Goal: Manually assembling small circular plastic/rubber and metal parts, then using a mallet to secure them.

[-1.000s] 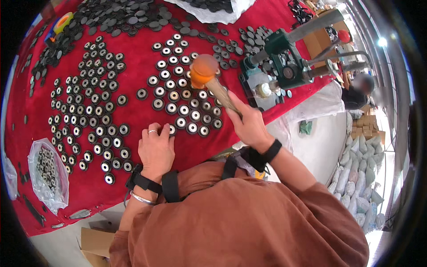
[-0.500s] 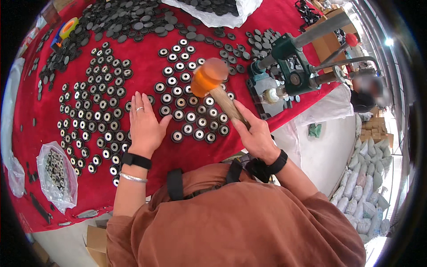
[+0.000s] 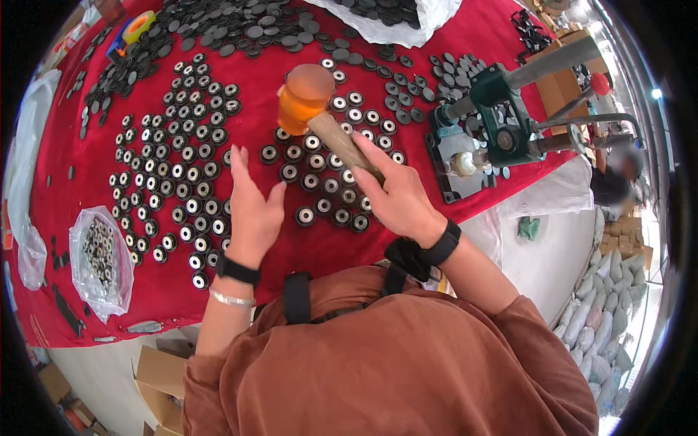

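Note:
My right hand [image 3: 400, 195] is closed round the wooden handle of a mallet [image 3: 305, 102] with a translucent orange head. The mallet head hangs over the far left part of a group of round black pieces with metal bearings [image 3: 342, 216] in their centres, hiding some of them. My left hand [image 3: 256, 214] is open, turned on edge with the thumb apart from the fingers, and holds nothing. It stands between that group and a larger spread of the same bearing pieces [image 3: 194, 173] on its left. Whether it touches the cloth I cannot tell.
A green hand press [image 3: 491, 120] stands at the right edge of the red cloth [image 3: 283, 258]. Black discs [image 3: 254, 31] lie heaped at the far side beside a white bag [image 3: 371, 29]. A clear bag of small metal parts [image 3: 102, 254] lies near left, tape [image 3: 138, 27] far left.
My left hand has turned from palm-down onto its edge. The mallet in my right hand has moved left and away from me over the bearing pieces. The whole view has shifted slightly.

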Available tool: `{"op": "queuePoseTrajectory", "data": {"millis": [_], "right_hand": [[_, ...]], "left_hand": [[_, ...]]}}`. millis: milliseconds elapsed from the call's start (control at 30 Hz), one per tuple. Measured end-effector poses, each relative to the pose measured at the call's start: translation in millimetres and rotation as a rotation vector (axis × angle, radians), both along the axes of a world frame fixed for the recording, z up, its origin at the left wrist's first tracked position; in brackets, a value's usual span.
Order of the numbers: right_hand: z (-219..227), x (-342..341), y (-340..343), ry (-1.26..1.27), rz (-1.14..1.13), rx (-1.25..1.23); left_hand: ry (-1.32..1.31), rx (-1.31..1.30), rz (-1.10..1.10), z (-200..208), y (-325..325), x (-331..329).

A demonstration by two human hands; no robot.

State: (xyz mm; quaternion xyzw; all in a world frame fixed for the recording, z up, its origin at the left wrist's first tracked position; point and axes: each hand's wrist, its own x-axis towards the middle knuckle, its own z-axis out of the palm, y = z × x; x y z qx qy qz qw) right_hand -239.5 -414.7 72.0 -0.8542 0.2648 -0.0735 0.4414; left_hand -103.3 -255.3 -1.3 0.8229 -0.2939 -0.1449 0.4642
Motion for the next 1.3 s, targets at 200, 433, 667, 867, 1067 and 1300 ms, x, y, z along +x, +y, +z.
{"op": "queuePoseTrajectory", "data": {"millis": [200, 433, 667, 867, 1067, 1300], "right_hand": [[-16, 6, 22, -0.185, 0.179, -0.251], [-40, 14, 21, 0.052, 0.227, -0.268], [8, 50, 58, -0.403, 0.172, -0.208], [-33, 60, 54, 0.094, 0.249, -0.305], [5, 47, 56, -0.147, 0.139, -0.183], [-1, 15, 75, -0.128, 0.248, -0.099]], "left_hand": [[0.034, -0.01, -0.164, 21, 58, -54], [-0.131, 0.079, -0.099, -12, 124, -74], [-0.347, 0.11, 0.083, -45, 163, -63], [-0.396, 0.039, 0.182, -53, 155, -62], [-0.372, 0.001, 0.169, -54, 161, -62], [-0.321, -0.04, 0.156, -50, 159, -61]]}}
